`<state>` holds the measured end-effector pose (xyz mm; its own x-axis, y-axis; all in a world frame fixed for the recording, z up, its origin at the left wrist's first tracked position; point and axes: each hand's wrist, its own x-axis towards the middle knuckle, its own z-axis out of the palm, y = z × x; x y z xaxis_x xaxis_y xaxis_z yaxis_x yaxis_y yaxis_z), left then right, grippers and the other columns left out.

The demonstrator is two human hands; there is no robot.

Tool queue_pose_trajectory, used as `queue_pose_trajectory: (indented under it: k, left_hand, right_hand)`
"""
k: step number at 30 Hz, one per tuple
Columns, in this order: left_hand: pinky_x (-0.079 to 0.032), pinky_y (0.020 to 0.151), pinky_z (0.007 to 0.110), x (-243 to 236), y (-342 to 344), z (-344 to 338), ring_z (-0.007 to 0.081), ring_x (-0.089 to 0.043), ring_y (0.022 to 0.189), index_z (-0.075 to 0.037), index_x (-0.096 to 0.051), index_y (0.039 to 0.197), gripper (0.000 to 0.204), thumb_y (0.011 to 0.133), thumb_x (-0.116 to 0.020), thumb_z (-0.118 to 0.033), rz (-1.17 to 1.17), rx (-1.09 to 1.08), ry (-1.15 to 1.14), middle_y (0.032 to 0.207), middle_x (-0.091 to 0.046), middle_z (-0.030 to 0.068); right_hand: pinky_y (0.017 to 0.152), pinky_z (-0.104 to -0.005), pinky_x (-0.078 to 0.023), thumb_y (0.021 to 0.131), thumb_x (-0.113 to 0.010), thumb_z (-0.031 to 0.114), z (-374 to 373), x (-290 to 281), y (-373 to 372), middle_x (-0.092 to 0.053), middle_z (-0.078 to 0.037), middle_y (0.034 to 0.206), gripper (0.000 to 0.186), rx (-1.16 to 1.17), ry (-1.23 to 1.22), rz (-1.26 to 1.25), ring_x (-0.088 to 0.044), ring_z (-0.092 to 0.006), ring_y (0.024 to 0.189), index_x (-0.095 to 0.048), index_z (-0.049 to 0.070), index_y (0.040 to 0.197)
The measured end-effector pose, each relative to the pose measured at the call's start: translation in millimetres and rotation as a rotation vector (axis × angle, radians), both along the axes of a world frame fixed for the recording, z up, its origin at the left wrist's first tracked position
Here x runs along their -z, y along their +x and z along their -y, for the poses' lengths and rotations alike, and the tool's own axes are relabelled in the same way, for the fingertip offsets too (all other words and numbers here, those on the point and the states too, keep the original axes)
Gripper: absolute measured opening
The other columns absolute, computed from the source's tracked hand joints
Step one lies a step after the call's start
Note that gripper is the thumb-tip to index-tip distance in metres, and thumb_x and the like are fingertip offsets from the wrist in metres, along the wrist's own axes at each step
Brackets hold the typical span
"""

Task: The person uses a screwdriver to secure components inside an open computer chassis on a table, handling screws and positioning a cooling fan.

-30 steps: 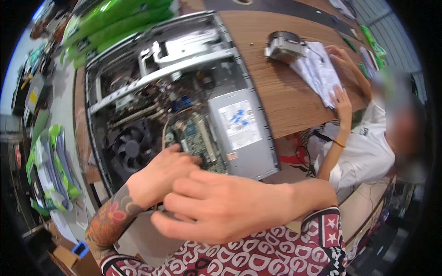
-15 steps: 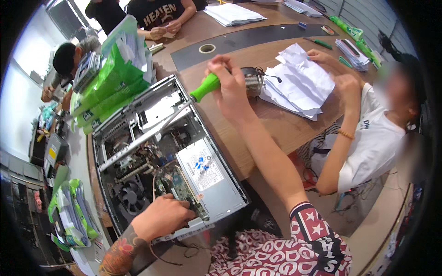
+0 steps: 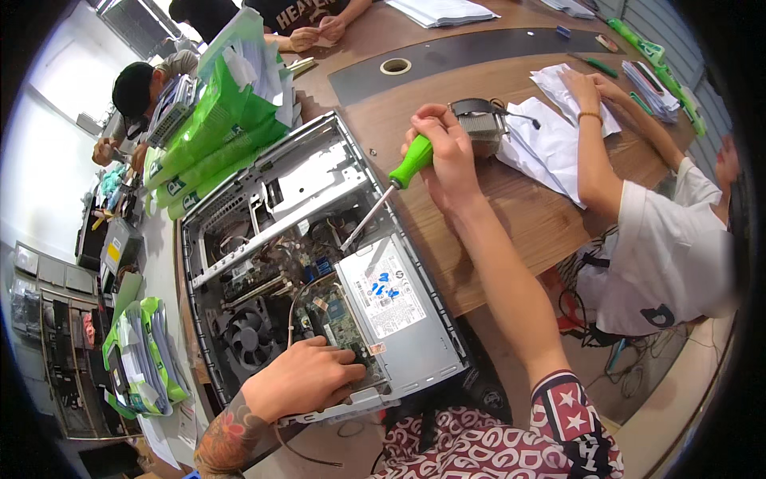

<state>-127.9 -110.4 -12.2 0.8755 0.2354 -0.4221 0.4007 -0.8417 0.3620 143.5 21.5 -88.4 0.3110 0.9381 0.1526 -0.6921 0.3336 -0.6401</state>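
An opened desktop computer case [image 3: 435,307] lies in front of me, its circuit board [image 3: 339,315], black fan [image 3: 249,335] and silver power supply [image 3: 423,343] exposed. My left hand [image 3: 307,379] is bent over the case's near rim, fingers curled onto the board's near end; its thumb is mostly hidden. In my right hand [image 3: 447,156] is a screwdriver [image 3: 412,162] with a green handle, gripped above the case's right side. Its shaft slants down left, the tip by the power supply's far end. Beyond my right hand sits a metal cooler with a fan [image 3: 481,128].
Papers [image 3: 546,152] lie under a co-worker's hands [image 3: 586,88] at right. A tape roll [image 3: 396,67] and another person's hands [image 3: 317,33] are farther back. Green bags of papers [image 3: 211,132] stand against the case's far left. A loose cable [image 3: 307,459] hangs at the near edge.
The screwdriver has come down to a steeper slant, its tip nearer the power supply. The whole view has shifted. The co-worker at right leans forward, hands now on the papers.
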Motion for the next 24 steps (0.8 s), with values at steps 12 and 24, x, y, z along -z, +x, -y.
queue_pose_trajectory:
  k: [12, 24]
  left_hand:
    - [-0.049, 0.073, 0.040, 6.0, -7.4, -5.9, 0.0284, -0.060, 0.077, -0.007, -0.060, 0.084, 0.009, 0.081, -0.066, -0.015, 0.109, -0.078, -0.160, 0.082, -0.059, 0.0069]
    - [-0.045, 0.061, 0.032, -67.7, 66.9, -71.5, 0.0192, -0.059, 0.064, -0.005, -0.068, 0.080, 0.015, 0.067, -0.073, 0.001, 0.635, -0.324, 0.303, 0.068, -0.060, 0.0064]
  right_hand:
    - [0.065, -0.0283, -0.049, 0.091, -0.060, 0.008, 4.7, -6.4, 1.5, -0.054, -0.004, 0.079, 0.016, 0.053, 0.032, 0.047, -0.055, -0.0138, 0.069, -0.052, 0.006, 0.105]
    - [0.047, -0.0271, -0.030, 0.090, -0.055, 0.003, 25.1, -21.9, 88.4, -0.049, -0.003, 0.071, 0.009, 0.343, 0.346, -0.247, -0.040, -0.0117, 0.055, -0.056, 0.010, 0.096]
